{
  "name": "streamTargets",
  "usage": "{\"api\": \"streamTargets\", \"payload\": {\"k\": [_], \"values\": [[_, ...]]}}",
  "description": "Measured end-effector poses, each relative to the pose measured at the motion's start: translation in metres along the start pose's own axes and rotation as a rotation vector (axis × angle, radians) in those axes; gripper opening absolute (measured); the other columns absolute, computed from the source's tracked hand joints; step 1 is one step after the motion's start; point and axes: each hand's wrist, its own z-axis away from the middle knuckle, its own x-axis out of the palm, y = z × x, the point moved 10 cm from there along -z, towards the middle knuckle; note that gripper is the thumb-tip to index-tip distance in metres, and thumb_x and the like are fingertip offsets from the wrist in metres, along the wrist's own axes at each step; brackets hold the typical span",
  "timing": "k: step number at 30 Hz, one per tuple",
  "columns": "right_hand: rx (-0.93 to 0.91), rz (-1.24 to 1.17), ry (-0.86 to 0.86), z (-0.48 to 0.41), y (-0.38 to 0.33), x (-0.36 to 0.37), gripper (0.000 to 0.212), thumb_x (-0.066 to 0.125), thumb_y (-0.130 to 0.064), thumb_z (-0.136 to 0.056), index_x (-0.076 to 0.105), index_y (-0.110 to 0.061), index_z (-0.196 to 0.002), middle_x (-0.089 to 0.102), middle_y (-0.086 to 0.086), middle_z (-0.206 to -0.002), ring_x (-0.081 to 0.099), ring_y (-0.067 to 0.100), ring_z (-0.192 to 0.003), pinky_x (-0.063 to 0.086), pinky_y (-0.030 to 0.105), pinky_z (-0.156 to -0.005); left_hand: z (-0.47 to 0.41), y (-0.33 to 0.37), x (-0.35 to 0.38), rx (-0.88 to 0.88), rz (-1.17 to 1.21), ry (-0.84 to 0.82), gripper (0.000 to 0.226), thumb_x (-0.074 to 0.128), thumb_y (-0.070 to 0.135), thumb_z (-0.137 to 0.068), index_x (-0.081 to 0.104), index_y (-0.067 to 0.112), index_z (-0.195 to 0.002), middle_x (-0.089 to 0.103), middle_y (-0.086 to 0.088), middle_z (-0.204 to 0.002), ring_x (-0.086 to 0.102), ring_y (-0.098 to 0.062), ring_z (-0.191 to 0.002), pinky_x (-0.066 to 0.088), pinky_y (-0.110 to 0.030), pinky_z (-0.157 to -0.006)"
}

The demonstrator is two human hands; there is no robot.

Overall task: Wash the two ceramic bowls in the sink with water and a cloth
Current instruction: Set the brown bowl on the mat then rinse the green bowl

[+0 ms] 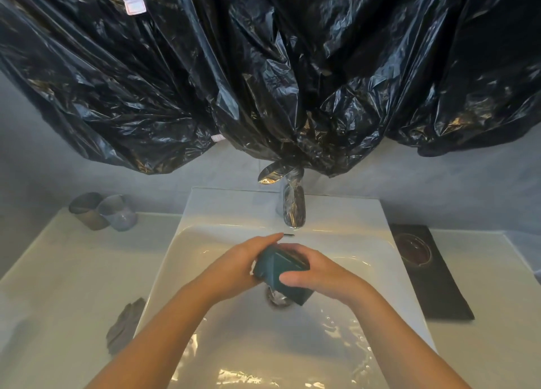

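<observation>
Overhead, crumpled glossy black plastic sheeting (263,66) hangs in folds over a matt grey-blue wall (35,142) and drapes onto the chrome faucet (294,210), whose lever (270,173) projects to the left. Below lies a white glazed rectangular sink (205,242), set in a pale smooth counter (58,271); a thin film of water ripples over the near part of the basin. On the counter at back left stand two cylindrical ceramic vessels, touching: a brown vessel (87,211) and a grey-blue vessel (118,213). A rough grey crumpled object (126,324), not identifiable, rests at the sink's left rim. At right, a long matt black tray (439,295) carries a dark round dish (412,249). Over the drain (278,299), both hands hold a folded dark teal cloth (281,271), its creases forming sharp angular faces, wet and trickling water downward. The left hand (234,268) presses it with fingers extended nearly straight toward the faucet; the right hand (316,274) grips it, fingers curled over the top and thumb on the near face.
</observation>
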Motion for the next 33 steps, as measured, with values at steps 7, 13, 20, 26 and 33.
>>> {"api": "streamTargets", "payload": {"k": [7,13,20,26,33], "values": [[-0.011,0.25,-0.029,0.009,-0.001,0.005,0.099,0.078,-0.04,-0.075,0.019,-0.033,-0.155,0.04,-0.009,-0.15,0.05,0.01,-0.127,0.052,0.027,-0.099,0.014,0.015,0.006,0.121,-0.082,0.061,0.059,0.074,0.016,-0.081,0.045,0.033,-0.13,0.047,0.015,-0.133,0.051,-0.004,-0.115,0.04,-0.002,-0.088],[-0.149,0.311,0.062,0.018,-0.016,0.004,0.089,0.085,-0.031,-0.07,0.038,-0.042,-0.144,0.038,-0.02,-0.151,0.047,0.004,-0.129,0.047,0.018,-0.1,0.023,0.008,0.001,0.132,-0.165,0.164,0.053,0.077,0.017,-0.073,0.047,0.028,-0.116,0.049,0.01,-0.123,0.063,-0.018,-0.096,0.055,-0.032,-0.079],[-0.433,0.779,0.329,0.029,-0.032,0.003,0.081,0.084,-0.022,-0.076,0.042,-0.027,-0.145,0.032,-0.012,-0.158,0.026,0.007,-0.146,0.034,0.026,-0.115,0.04,0.011,-0.023,0.15,-0.326,0.353,0.064,0.083,0.009,-0.067,0.043,0.016,-0.116,0.038,0.003,-0.131,0.066,-0.029,-0.076,0.058,-0.03,-0.059],[-0.654,0.812,0.428,0.039,-0.041,0.004,0.09,0.092,-0.014,-0.065,0.041,-0.025,-0.138,0.046,0.001,-0.151,0.037,0.018,-0.143,0.045,0.03,-0.104,0.047,0.024,-0.032,0.239,-0.397,0.411,0.072,0.086,0.005,-0.06,0.041,0.016,-0.115,0.04,-0.002,-0.129,0.066,-0.029,-0.068,0.057,-0.03,-0.05],[-0.265,0.237,0.378,0.024,-0.011,-0.001,0.058,0.077,-0.012,-0.078,0.05,-0.045,-0.118,0.063,-0.016,-0.118,0.06,0.006,-0.108,0.053,0.018,-0.09,0.034,-0.012,-0.027,-0.089,0.093,0.188,0.045,0.074,0.01,-0.078,0.053,0.031,-0.112,0.059,0.012,-0.106,0.062,-0.008,-0.087,0.055,-0.02,-0.075]]}}
